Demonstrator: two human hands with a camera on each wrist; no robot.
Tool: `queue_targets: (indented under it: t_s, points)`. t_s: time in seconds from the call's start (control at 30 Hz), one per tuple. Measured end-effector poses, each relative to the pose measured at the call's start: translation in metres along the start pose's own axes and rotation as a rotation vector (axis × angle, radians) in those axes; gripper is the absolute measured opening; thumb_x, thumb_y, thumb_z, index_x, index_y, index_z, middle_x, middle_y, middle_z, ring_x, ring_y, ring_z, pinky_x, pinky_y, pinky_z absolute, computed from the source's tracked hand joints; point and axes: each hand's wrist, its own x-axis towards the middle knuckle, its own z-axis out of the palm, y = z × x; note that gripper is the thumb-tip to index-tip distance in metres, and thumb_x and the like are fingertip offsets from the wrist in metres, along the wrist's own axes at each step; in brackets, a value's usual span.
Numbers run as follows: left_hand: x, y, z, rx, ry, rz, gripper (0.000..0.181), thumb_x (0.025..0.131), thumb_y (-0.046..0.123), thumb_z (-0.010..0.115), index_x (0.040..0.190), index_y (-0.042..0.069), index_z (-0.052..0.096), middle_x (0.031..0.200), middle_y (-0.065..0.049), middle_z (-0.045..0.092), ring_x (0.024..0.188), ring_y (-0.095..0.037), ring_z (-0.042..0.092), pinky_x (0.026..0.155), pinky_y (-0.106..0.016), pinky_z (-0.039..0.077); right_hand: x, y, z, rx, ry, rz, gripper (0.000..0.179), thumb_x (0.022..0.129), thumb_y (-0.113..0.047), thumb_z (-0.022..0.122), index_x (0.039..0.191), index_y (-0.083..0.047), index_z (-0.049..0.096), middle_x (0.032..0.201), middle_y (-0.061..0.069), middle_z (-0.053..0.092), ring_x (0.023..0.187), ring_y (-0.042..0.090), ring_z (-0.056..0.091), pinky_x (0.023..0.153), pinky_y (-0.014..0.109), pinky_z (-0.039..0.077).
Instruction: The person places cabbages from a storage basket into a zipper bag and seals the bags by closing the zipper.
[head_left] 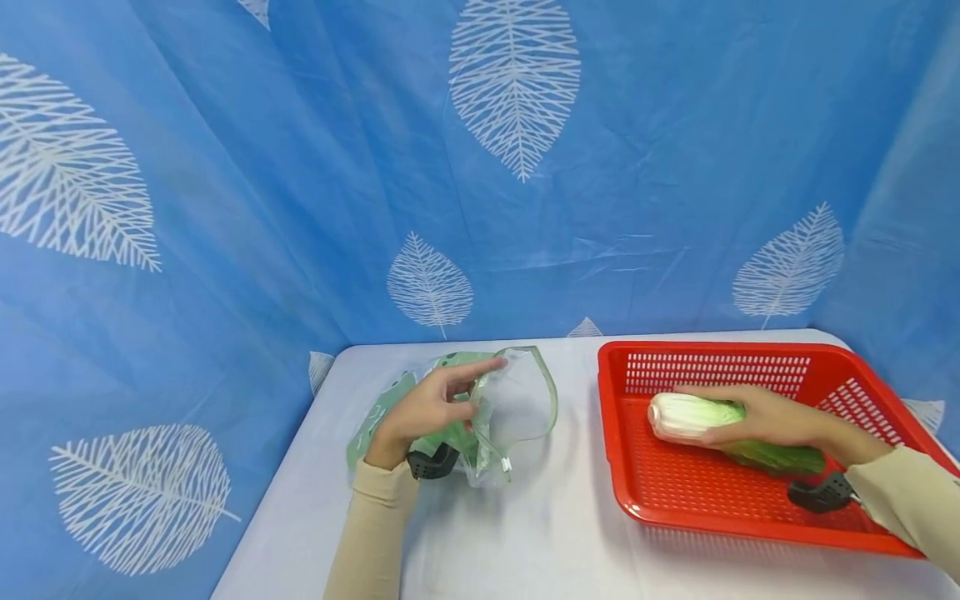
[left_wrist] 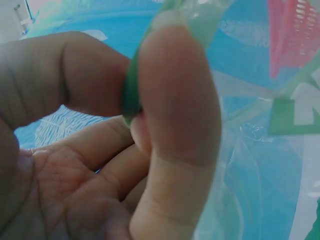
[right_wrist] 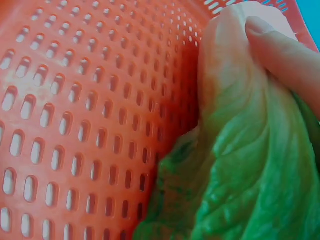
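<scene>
My left hand (head_left: 427, 408) pinches the edge of a clear plastic bag (head_left: 525, 404) with green print. In the left wrist view the bag's green rim (left_wrist: 131, 92) runs between thumb and forefinger. The bag's mouth gapes toward the right, and its body lies crumpled behind the hand. My right hand (head_left: 776, 421) grips a head of romaine lettuce (head_left: 686, 418) from above, inside the red basket (head_left: 622, 479). Its white stalk end points left and its green leaves reach right under the hand. In the right wrist view the thumb (right_wrist: 280, 47) presses on the pale stalk.
The basket has perforated walls and a raised rim, and fills the right side of the white-covered table (head_left: 540, 533). Blue cloth (head_left: 645, 167) with white leaf patterns hangs behind the table and along its left side.
</scene>
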Motion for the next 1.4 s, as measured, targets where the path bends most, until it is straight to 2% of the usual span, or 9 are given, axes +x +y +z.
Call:
queue_targets:
  t_s: [0.2,0.3,0.43,0.53,0.8,0.93,1.03,1.27,1.4]
  points:
    - [0.002,0.003,-0.003,0.005,0.001,0.008,0.063,0.098,-0.002,0.055,0.158,0.011,0.042,0.155,-0.01,0.044,0.066,-0.028,0.06,0.061,-0.045,0.058,0.003,0.002,-0.004,0.012,-0.004,0.027,0.065,0.093,-0.027,0.077,0.152,-0.016,0.053,0.135,0.011,0.059,0.104,0.009,0.058,0.078,0.028,0.055]
    - [0.003,0.004,-0.004,0.014,-0.004,0.015,0.062,0.099,-0.002,0.055,0.158,0.01,0.041,0.146,-0.015,0.049,0.067,-0.032,0.055,0.062,-0.045,0.059,0.006,0.001,-0.005,-0.022,0.013,-0.011,0.063,0.093,-0.027,0.077,0.151,-0.018,0.055,0.138,0.01,0.059,0.107,0.008,0.058,0.081,0.028,0.055]
    - [0.006,0.006,-0.006,0.017,-0.013,0.035,0.062,0.1,-0.002,0.055,0.158,0.01,0.04,0.148,-0.016,0.047,0.067,-0.036,0.05,0.063,-0.044,0.06,0.007,-0.001,-0.007,-0.104,0.048,-0.069,0.061,0.093,-0.028,0.077,0.149,-0.016,0.057,0.14,0.01,0.06,0.109,0.005,0.058,0.082,0.026,0.053]
    - [0.006,0.007,-0.006,0.019,-0.012,0.039,0.062,0.1,-0.002,0.055,0.159,0.012,0.04,0.153,-0.01,0.045,0.067,-0.035,0.055,0.062,-0.045,0.059,0.005,-0.005,-0.008,-0.139,0.063,-0.068,0.061,0.092,-0.029,0.078,0.148,-0.014,0.058,0.137,0.011,0.063,0.104,0.004,0.058,0.079,0.026,0.053]
    - [-0.004,0.006,-0.006,0.02,0.002,0.003,0.061,0.101,0.001,0.056,0.159,0.013,0.04,0.128,-0.01,0.056,0.067,-0.031,0.065,0.056,-0.047,0.054,0.009,-0.027,-0.004,-0.161,0.082,-0.147,0.06,0.089,-0.029,0.081,0.143,-0.011,0.062,0.124,-0.001,0.068,0.097,0.005,0.061,0.078,0.026,0.054]
    - [-0.008,0.006,-0.006,0.007,0.0,-0.012,0.06,0.102,0.003,0.057,0.159,0.015,0.04,0.1,-0.014,0.049,0.067,-0.035,0.059,0.064,-0.046,0.059,0.015,-0.052,0.0,-0.176,0.124,-0.192,0.063,0.088,-0.031,0.082,0.145,-0.014,0.061,0.119,-0.005,0.068,0.093,0.006,0.06,0.074,0.026,0.054]
    - [-0.008,0.005,-0.003,-0.005,-0.013,-0.016,0.061,0.102,0.001,0.055,0.159,0.015,0.039,0.089,-0.014,0.041,0.067,-0.035,0.057,0.066,-0.046,0.06,0.023,-0.08,0.0,-0.197,0.16,-0.223,0.066,0.087,-0.035,0.083,0.147,-0.02,0.06,0.122,-0.005,0.068,0.094,0.007,0.06,0.072,0.027,0.055]
    - [-0.011,0.006,-0.002,-0.013,0.004,-0.004,0.063,0.1,-0.004,0.054,0.159,0.011,0.038,0.11,-0.01,0.055,0.064,-0.031,0.058,0.063,-0.043,0.059,0.055,-0.147,0.014,-0.132,0.135,-0.349,0.072,0.085,-0.038,0.083,0.151,-0.028,0.054,0.14,-0.003,0.062,0.097,0.012,0.063,0.071,0.028,0.055]
    - [-0.01,0.008,-0.003,-0.018,0.014,0.002,0.063,0.1,-0.001,0.056,0.159,0.011,0.038,0.106,-0.013,0.055,0.062,-0.033,0.051,0.064,-0.043,0.06,0.075,-0.174,0.033,-0.079,0.174,-0.404,0.074,0.085,-0.037,0.084,0.152,-0.033,0.052,0.144,-0.007,0.058,0.109,0.014,0.063,0.077,0.03,0.056]
